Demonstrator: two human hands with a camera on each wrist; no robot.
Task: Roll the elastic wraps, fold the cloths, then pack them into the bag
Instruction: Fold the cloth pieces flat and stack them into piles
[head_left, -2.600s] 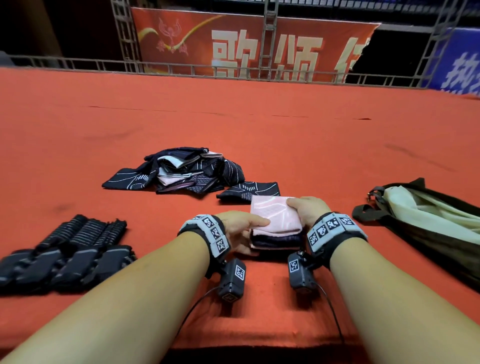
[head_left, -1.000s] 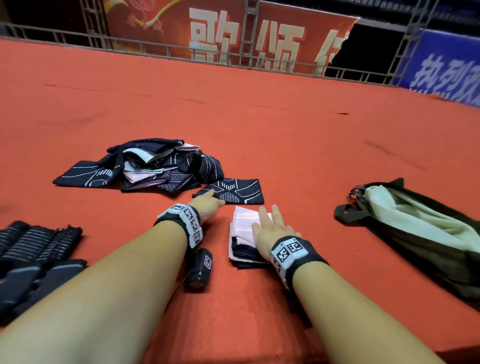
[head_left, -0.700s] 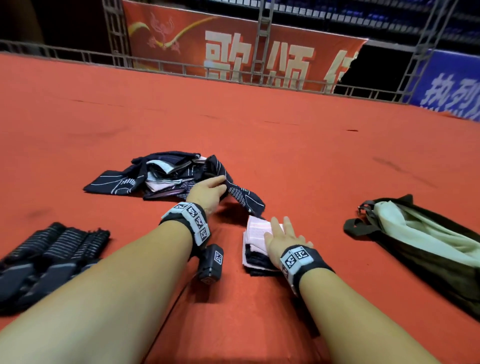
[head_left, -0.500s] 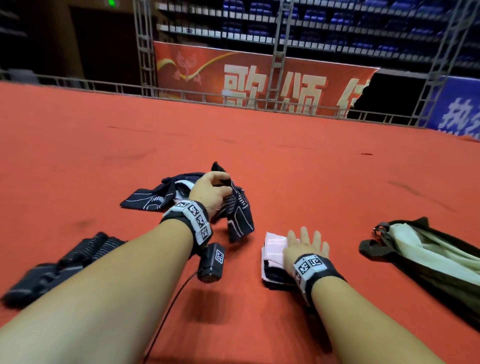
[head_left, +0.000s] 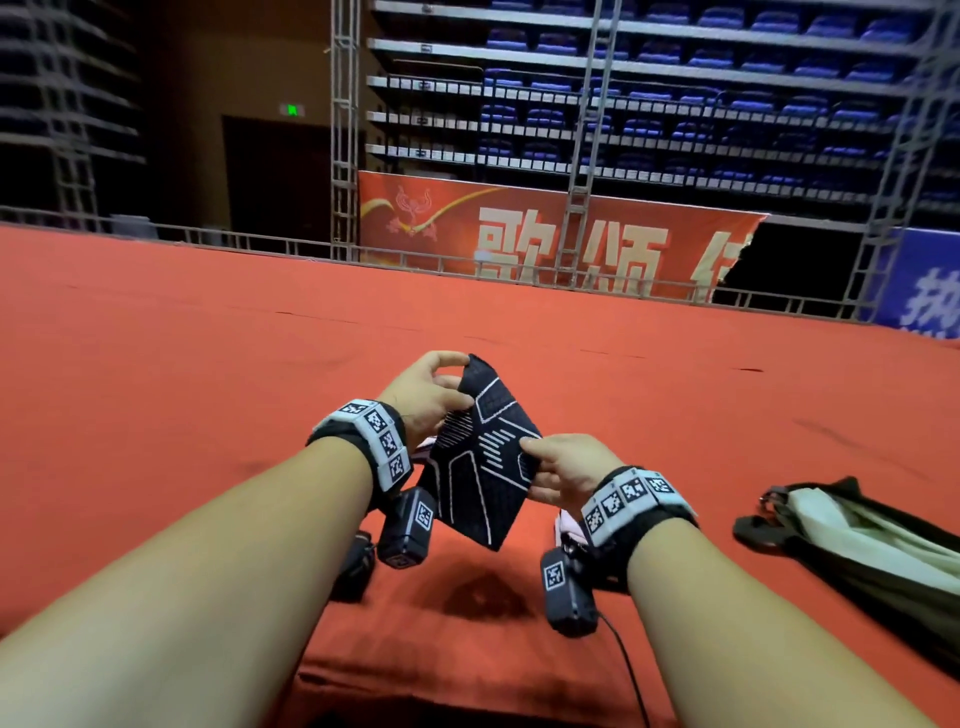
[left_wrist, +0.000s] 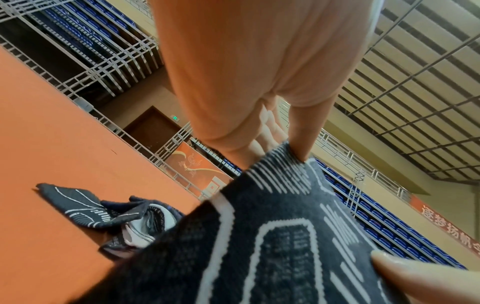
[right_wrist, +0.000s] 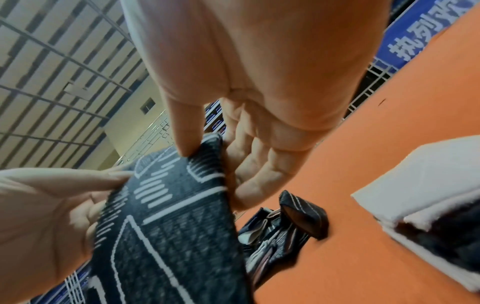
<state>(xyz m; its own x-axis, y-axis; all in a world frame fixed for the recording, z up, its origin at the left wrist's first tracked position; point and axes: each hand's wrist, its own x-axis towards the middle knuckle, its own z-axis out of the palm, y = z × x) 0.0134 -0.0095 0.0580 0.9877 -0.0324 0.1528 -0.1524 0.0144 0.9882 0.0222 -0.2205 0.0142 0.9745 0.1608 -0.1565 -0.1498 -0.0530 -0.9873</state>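
Dark patterned cloth (head_left: 480, 457) held up, left hand (head_left: 423, 397) and right hand (head_left: 563, 467) pinching corners

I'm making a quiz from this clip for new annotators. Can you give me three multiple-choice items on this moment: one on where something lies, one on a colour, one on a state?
1. Where does the bag lie?
A. On the red surface, to the person's right
B. To the person's left
C. Between the forearms

2. What colours is the held cloth?
A. Plain pink
B. Dark with white lines
C. Green

3. How is that cloth held?
A. Flat under one palm
B. By the left hand alone
C. In the air, pinched by the left hand and right hand

Key: 1 A, it lies right of the right forearm. 2 B, both wrist views show the white pattern. 3 C, its shadow falls on the surface beneath.
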